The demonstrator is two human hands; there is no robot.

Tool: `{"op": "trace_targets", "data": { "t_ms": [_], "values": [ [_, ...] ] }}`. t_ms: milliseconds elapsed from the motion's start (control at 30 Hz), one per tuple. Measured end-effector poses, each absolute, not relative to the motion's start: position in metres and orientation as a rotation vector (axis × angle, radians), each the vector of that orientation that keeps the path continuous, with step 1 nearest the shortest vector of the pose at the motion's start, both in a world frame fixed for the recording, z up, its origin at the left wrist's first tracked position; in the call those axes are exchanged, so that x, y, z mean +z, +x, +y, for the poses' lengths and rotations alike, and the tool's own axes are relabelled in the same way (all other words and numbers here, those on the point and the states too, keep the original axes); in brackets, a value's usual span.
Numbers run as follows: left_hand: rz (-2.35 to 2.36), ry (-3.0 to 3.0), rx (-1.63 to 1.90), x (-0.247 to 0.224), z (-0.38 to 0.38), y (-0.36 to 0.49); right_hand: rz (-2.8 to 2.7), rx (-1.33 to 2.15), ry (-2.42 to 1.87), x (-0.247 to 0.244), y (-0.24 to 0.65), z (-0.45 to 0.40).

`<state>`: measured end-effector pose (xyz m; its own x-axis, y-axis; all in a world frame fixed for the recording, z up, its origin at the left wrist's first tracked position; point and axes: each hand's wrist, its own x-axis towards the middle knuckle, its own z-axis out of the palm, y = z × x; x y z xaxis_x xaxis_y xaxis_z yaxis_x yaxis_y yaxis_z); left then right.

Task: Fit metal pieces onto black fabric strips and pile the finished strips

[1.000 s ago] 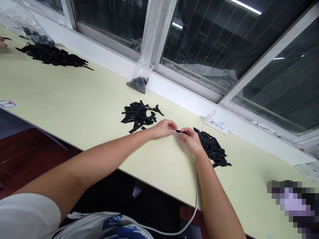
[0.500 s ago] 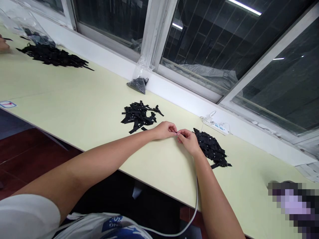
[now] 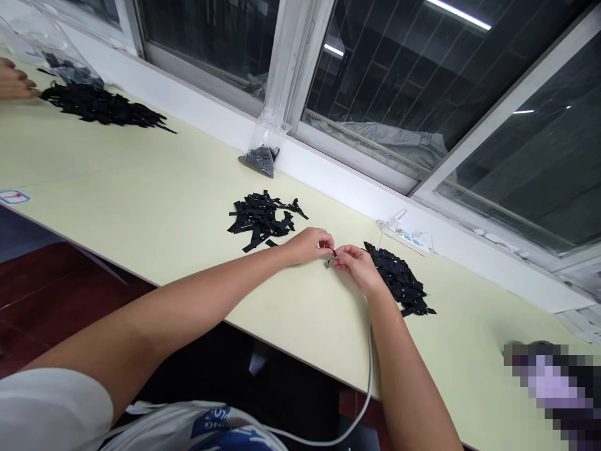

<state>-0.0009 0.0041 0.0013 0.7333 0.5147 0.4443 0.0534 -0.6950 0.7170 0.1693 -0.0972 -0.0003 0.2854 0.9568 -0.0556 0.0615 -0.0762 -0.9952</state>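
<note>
My left hand [image 3: 312, 245] and my right hand [image 3: 355, 264] meet over the pale table, fingertips almost touching. Both are closed in a pinch on a small black strip [image 3: 331, 258], mostly hidden by the fingers. One thin end of it hangs below the fingertips. To the left, beyond my left hand, lies a loose pile of black strips [image 3: 259, 216]. A second, denser pile of black strips [image 3: 399, 279] sits just right of my right hand, partly behind that wrist.
A clear bag [image 3: 260, 160] with small dark pieces stands by the wall. A power strip [image 3: 407, 238] lies along the back edge. At far left, another person's hand [image 3: 14, 81] is beside a larger black pile [image 3: 103, 106]. A white cable [image 3: 370, 363] runs over the front edge.
The black strip's end now shows below my fingertips, and my right hand has turned slightly. At far left, the other person's hand has come further into view, towards the large pile.
</note>
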Motion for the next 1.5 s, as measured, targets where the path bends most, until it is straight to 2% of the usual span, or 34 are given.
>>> {"op": "trace_targets", "data": {
  "t_ms": [200, 533, 767, 900, 1133, 1500],
  "values": [
    [0.398, 2.326, 0.904, -0.002, 0.006, 0.0, -0.903, 1.163, -1.296, -0.001, 0.17, -0.1],
    [0.452, 2.447, 0.774, -0.005, 0.003, -0.001, -0.965, 0.829, -1.464, -0.007, 0.168, -0.091],
    [0.541, 2.153, 0.76, -0.009, 0.002, 0.005, -1.025, 0.716, -1.423, -0.009, 0.169, -0.09],
    [0.389, 1.961, 0.74, -0.012, 0.001, 0.011, -1.095, 0.737, -1.395, -0.008, 0.167, -0.089],
    [0.427, 1.874, 0.828, -0.009, -0.002, 0.012, -1.19, 0.62, -1.49, -0.01, 0.164, -0.088],
    [0.464, 1.729, 0.874, -0.011, 0.003, 0.014, -0.829, 0.875, -1.405, 0.0, 0.155, -0.092]
  ]
}}
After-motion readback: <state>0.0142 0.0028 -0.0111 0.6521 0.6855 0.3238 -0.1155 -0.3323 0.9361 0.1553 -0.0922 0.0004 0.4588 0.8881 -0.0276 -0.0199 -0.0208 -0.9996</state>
